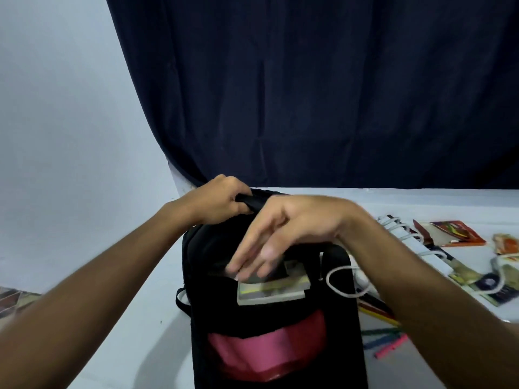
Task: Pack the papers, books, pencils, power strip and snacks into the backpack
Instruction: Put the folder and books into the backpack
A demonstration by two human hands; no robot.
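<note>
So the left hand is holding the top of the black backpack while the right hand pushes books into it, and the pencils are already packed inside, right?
Not quite. The head view shows the pencils lying on the table to the right of the backpack, not packed. The rest holds: the left hand grips the backpack's top, and the right hand presses on the books sticking out of its opening.

No text, brand, number or sign can be read anywhere in the head view. The snack packets (460, 233) on the right of the surface (157, 276) carry red and orange printing, but it is too small and blurred to make out. The books (271, 289) sticking out of the black backpack (278, 327) show only yellow and grey smears on their edges. The dark packet (490, 290) near the white cable has pale marks that cannot be deciphered
</note>
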